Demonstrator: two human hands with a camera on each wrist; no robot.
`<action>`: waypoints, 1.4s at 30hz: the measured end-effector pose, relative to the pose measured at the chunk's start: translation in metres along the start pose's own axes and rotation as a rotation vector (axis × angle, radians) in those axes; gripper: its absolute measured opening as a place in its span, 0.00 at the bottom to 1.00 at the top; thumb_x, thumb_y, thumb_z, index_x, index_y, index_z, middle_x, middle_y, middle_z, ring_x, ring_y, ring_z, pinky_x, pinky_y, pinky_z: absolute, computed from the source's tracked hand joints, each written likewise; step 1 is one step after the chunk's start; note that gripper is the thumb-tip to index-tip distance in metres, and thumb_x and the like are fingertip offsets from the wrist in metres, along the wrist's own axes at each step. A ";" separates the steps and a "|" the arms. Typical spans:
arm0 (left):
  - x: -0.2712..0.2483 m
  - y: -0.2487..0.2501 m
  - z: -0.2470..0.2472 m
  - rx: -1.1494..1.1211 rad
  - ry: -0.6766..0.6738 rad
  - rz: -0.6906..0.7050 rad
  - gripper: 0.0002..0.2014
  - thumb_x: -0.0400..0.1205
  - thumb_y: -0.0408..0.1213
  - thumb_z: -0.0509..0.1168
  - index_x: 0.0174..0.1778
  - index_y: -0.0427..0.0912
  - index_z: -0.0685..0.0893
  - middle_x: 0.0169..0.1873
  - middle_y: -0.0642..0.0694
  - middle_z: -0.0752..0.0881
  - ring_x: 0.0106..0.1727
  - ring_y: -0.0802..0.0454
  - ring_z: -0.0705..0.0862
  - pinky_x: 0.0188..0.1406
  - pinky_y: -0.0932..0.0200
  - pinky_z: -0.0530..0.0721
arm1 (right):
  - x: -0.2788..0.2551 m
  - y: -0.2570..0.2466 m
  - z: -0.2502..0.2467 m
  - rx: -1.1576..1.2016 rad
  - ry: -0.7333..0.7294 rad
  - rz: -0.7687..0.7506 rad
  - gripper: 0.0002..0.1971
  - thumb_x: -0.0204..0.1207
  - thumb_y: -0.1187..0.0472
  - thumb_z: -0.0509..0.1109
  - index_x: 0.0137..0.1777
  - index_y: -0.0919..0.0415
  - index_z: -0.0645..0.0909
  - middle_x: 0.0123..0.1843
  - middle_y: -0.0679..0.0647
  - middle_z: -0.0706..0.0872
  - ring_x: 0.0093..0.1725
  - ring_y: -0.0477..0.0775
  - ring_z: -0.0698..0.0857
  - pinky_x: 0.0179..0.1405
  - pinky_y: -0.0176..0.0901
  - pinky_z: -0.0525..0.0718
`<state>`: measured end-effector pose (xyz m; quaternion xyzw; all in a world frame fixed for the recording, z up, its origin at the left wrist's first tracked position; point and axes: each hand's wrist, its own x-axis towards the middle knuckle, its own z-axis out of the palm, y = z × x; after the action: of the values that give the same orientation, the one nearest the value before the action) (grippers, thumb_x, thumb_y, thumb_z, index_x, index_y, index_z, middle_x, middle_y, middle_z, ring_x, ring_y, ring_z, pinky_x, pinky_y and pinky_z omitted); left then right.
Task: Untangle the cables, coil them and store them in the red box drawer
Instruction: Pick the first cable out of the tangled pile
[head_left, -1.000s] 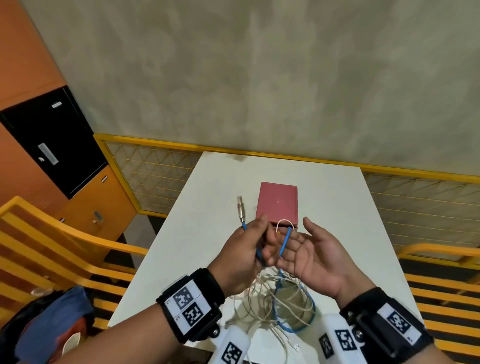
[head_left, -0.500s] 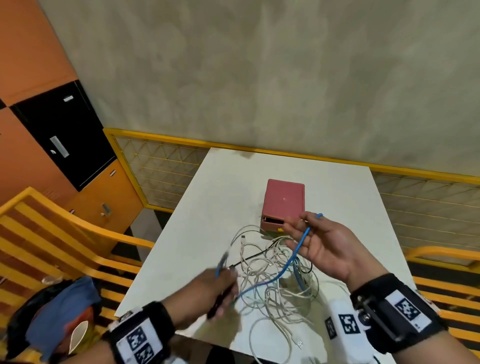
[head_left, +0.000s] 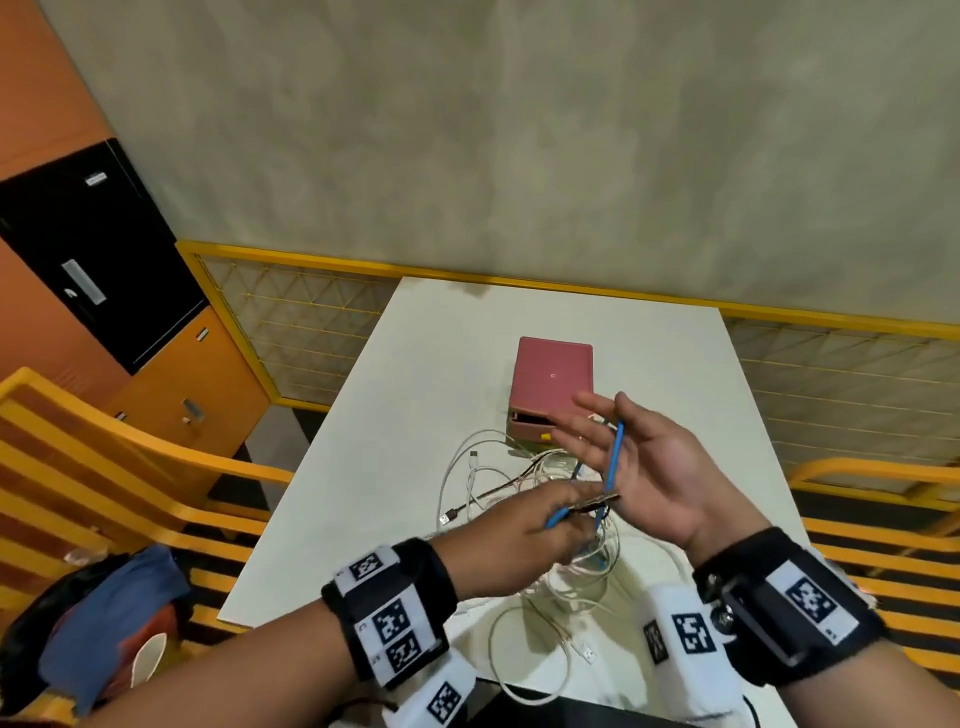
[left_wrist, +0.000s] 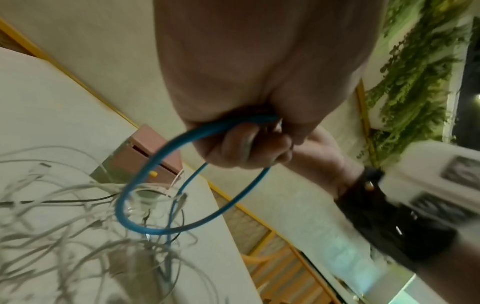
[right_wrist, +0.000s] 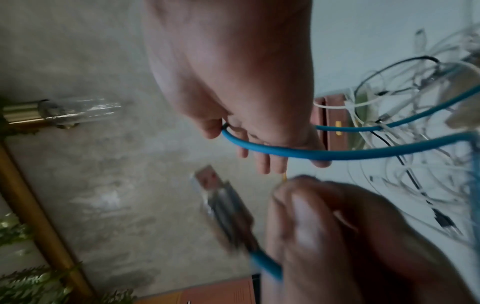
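Above the near half of the white table, both hands are raised over a tangle of white cables, a thin black one running through it. The left hand has its fingers curled tight on the blue cable near its metal plug, which pokes out rightward toward the other palm. The right hand sits just right of it and a little farther off, palm up, fingers fairly straight and spread, with the blue cable running up across the palm and caught at the thumb. From there the cable drops in a loop into the pile below. The red box stands just beyond the right fingertips, its drawer a little ajar, touching the far edge of the tangle.
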<state>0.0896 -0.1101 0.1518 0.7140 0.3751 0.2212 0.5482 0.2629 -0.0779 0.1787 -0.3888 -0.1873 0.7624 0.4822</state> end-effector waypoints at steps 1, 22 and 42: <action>-0.003 0.000 0.000 -0.059 0.045 -0.001 0.09 0.86 0.37 0.61 0.45 0.58 0.77 0.34 0.59 0.81 0.29 0.69 0.77 0.34 0.64 0.75 | -0.001 -0.002 0.001 -0.034 -0.013 -0.003 0.25 0.77 0.50 0.63 0.71 0.62 0.78 0.62 0.62 0.89 0.63 0.59 0.88 0.48 0.56 0.90; -0.096 -0.073 -0.034 0.427 -0.512 -0.321 0.14 0.80 0.52 0.69 0.42 0.43 0.83 0.40 0.47 0.82 0.41 0.61 0.78 0.43 0.58 0.75 | 0.007 -0.010 -0.016 0.047 0.074 0.006 0.07 0.82 0.62 0.60 0.50 0.57 0.81 0.57 0.64 0.90 0.52 0.61 0.93 0.46 0.62 0.89; 0.001 -0.011 0.015 -0.135 0.208 -0.096 0.10 0.69 0.32 0.78 0.37 0.44 0.83 0.31 0.54 0.82 0.33 0.57 0.79 0.38 0.62 0.79 | -0.027 0.012 -0.016 -0.148 0.001 0.103 0.20 0.81 0.54 0.63 0.69 0.59 0.80 0.60 0.63 0.86 0.54 0.64 0.84 0.54 0.65 0.84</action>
<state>0.0980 -0.1173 0.1369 0.6300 0.4479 0.2921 0.5632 0.2749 -0.1089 0.1723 -0.4330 -0.2226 0.7700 0.4124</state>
